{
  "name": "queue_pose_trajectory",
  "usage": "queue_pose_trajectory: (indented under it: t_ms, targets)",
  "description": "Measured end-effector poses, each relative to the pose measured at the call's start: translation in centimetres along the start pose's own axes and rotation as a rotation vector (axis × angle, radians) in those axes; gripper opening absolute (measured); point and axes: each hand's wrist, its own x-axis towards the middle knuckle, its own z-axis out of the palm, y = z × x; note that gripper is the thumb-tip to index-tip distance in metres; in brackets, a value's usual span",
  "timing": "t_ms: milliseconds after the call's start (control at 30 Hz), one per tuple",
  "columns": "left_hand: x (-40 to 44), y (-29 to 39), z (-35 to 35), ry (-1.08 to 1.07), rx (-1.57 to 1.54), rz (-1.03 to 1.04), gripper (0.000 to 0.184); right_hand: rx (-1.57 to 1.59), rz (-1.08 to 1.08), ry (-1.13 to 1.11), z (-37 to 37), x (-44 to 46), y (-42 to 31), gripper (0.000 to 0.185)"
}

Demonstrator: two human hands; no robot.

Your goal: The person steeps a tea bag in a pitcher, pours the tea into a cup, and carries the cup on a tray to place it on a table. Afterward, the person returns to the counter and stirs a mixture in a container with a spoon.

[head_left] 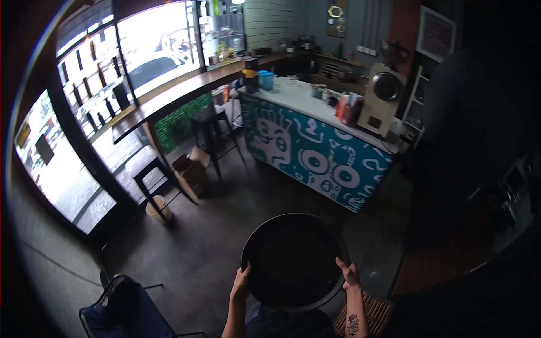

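Observation:
A large round black tray (pixel 296 259) with a raised rim is held out in front of my body, low in the head view. My left hand (pixel 242 280) grips its left rim, thumb along the edge. On the opposite side my right hand (pixel 348 274) clasps the rim, with the thumb over the inner edge and the other fingers mostly hidden beneath. Nothing can be made out lying on the dark surface of the tray.
A counter (pixel 315 163) with a teal and white painted front stands ahead, bearing a beige machine (pixel 380 96) and blue containers (pixel 266 80). Bar stools (pixel 152 174), a cardboard box (pixel 191 169) and a bucket (pixel 159 208) are ahead left. A chair (pixel 127 310) is at lower left, slatted wood (pixel 372 315) at lower right.

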Motion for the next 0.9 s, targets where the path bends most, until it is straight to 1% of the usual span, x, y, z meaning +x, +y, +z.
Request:
queue_pose_trajectory:
  t_ms: [33, 100, 133, 167, 200, 233, 267, 333, 367, 400, 433, 467, 500, 533, 567, 600, 633, 667, 700, 767, 800, 833, 900]
  targets:
    - [1.6, -0.9, 3.0, -0.052, 0.030, -0.032, 0.040, 0.041, -0.139, -0.024, -2.9, 1.4, 0.6, 0.069]
    - [4.7, -2.6, 8.8, 0.043, 0.057, -0.119, 0.037, 0.064, -0.180, 0.133, -6.1, 1.2, -1.6, 0.070]
    - [6.9, -3.6, 10.6, -0.013, 0.098, -0.151, 0.037, 0.066, -0.210, 0.221, -7.6, 1.2, -2.1, 0.071]
    - [9.2, -4.4, 12.1, -0.173, 0.141, -0.198, 0.035, 0.082, -0.217, 0.292, -9.9, 1.9, -1.4, 0.071]
    - [11.5, -5.2, 13.8, -0.325, 0.178, -0.249, 0.035, 0.115, -0.158, 0.402, -12.2, 2.9, 0.0, 0.068]
    - [13.3, -5.7, 16.2, -0.393, 0.210, -0.303, 0.031, 0.147, -0.096, 0.504, -14.0, 3.4, 0.4, 0.065]
    - [14.7, -6.6, 18.6, -0.425, 0.230, -0.333, 0.031, 0.158, -0.095, 0.551, -15.6, 3.7, 0.8, 0.065]
    - [16.2, -6.2, 25.7, -0.347, 0.368, -0.332, 0.029, 0.206, -0.055, 0.726, -17.8, 5.2, -0.2, 0.069]
    - [17.4, -6.8, 28.9, -0.330, 0.386, -0.315, 0.026, 0.215, -0.057, 0.752, -19.0, 6.5, -0.8, 0.069]
    - [19.2, -7.3, 31.6, -0.349, 0.403, -0.328, 0.026, 0.327, -0.053, 0.763, -19.9, 7.6, -2.1, 0.065]
    - [20.8, -7.7, 33.5, -0.401, 0.431, -0.348, 0.026, 0.443, -0.043, 0.771, -20.3, 8.5, -2.8, 0.061]
    - [22.7, -8.1, 35.6, -0.456, 0.459, -0.366, 0.028, 0.447, -0.091, 0.765, -23.1, 10.5, -0.7, 0.056]
    - [24.8, -8.4, 38.1, -0.475, 0.476, -0.376, 0.028, 0.532, -0.103, 0.760, -24.0, 11.8, -1.8, 0.054]
    - [26.8, -9.0, 41.0, -0.550, 0.482, -0.359, 0.029, 0.608, -0.123, 0.752, -25.3, 13.3, -3.2, 0.052]
    - [28.2, -9.8, 43.0, -0.617, 0.490, -0.353, 0.031, 0.614, -0.120, 0.778, -26.5, 14.5, -3.2, 0.052]
    - [29.5, -9.9, 45.4, -0.686, 0.467, -0.369, 0.031, 0.588, -0.112, 0.862, -27.9, 16.0, -3.0, 0.053]
    - [30.2, -10.3, 48.1, -0.658, 0.496, -0.394, 0.030, 0.561, -0.110, 0.946, -29.4, 17.2, -3.1, 0.054]
    - [30.0, -9.8, 50.9, -0.626, 0.538, -0.422, 0.030, 0.473, -0.040, 1.075, -28.7, 17.5, -6.4, 0.055]
    - [32.1, -11.4, 51.6, -0.718, 0.518, -0.424, 0.030, 0.495, -0.059, 1.059, -29.5, 17.7, -6.6, 0.056]
    - [33.9, -12.9, 54.8, -0.761, 0.580, -0.440, 0.031, 0.540, -0.100, 1.065, -31.5, 19.1, -7.2, 0.056]
    - [34.8, -13.6, 57.2, -0.780, 0.613, -0.440, 0.031, 0.616, -0.163, 1.000, -32.4, 19.7, -7.6, 0.056]
    - [35.4, -14.5, 59.2, -0.799, 0.575, -0.455, 0.031, 0.688, -0.217, 0.930, -33.4, 20.5, -7.7, 0.056]
    - [36.2, -16.1, 63.7, -0.824, 0.605, -0.494, 0.031, 0.723, -0.181, 1.001, -36.3, 22.6, -7.5, 0.056]
